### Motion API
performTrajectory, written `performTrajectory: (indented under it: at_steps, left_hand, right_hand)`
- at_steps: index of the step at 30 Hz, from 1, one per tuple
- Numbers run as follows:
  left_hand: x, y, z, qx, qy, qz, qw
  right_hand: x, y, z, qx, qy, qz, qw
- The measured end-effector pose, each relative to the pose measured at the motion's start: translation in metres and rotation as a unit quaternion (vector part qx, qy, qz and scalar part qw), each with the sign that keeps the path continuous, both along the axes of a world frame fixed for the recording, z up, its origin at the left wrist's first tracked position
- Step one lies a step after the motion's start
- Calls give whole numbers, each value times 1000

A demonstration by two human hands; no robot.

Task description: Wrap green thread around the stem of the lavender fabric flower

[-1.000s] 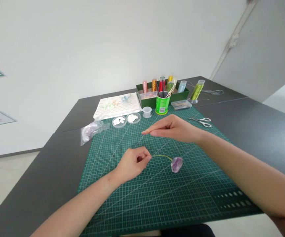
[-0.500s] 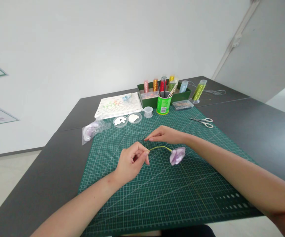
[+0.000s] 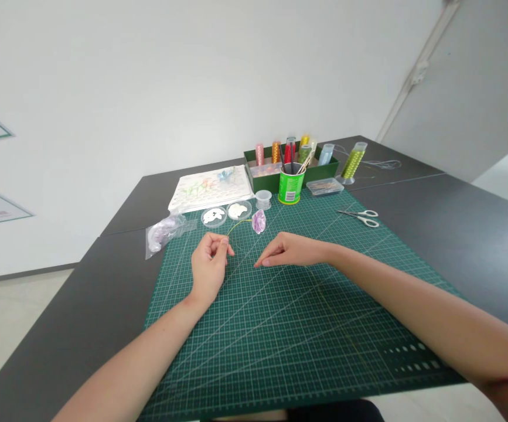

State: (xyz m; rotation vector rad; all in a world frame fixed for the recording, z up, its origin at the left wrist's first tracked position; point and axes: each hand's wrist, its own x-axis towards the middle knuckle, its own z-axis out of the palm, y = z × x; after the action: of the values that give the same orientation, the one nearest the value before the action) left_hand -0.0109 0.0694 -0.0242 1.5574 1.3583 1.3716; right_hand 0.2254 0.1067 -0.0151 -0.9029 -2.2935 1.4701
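My left hand (image 3: 210, 258) is closed in a pinch on the thin green stem of a purple flower (image 3: 258, 221). The stem (image 3: 238, 223) arches up and right from my fingertips, and the bloom faces me above the mat. To the right, my right hand (image 3: 285, 250) is held low with thumb and fingers pinched together, apart from the flower. A fine yellow-green thread (image 3: 324, 293) trails from beneath that hand toward the near right; its end at the fingertips is too thin to see. Under both hands lies a green cutting mat (image 3: 254, 351).
White-handled scissors (image 3: 368, 218) lie at the mat's right. Behind stand a green can (image 3: 290, 186) of tools, a green box (image 3: 266, 183) with thread spools, and a lime spool (image 3: 354, 161). Two round dishes (image 3: 214, 225), a plastic bag (image 3: 162, 234) and a white board (image 3: 216, 190) are left.
My left hand has moved left and away from me, swinging the flower from the near right to the far side. My right hand has come down nearer the mat, still pinched.
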Motion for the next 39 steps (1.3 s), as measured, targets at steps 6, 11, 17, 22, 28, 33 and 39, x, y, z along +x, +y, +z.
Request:
performTrajectory:
  at_steps: [6, 11, 17, 22, 28, 33, 39]
  left_hand:
    - [0, 4, 1, -10, -3, 23, 1000]
    - [3, 3, -1, -40, 81, -2, 996]
    - [10, -10, 0, -81, 194, -111, 971]
    - [18, -27, 0, -86, 231, -219, 944]
    - [24, -40, 0, -101, 166, -304, 933]
    - [24, -43, 5, -82, 123, -344, 927]
    - [20, -40, 7, -50, 46, -315, 947]
  right_hand:
    - [-6, -17, 13, -50, 37, 92, 994]
    - [-7, -32, 34, -36, 70, 95, 992]
    - [-3, -41, 55, 8, 150, 58, 987]
    - [5, -35, 60, 55, 182, -14, 982]
    - [17, -18, 44, 54, 183, -72, 979]
    - [21, -1, 25, 39, 122, -88, 988]
    - [25, 15, 2, 21, 10, -62, 998]
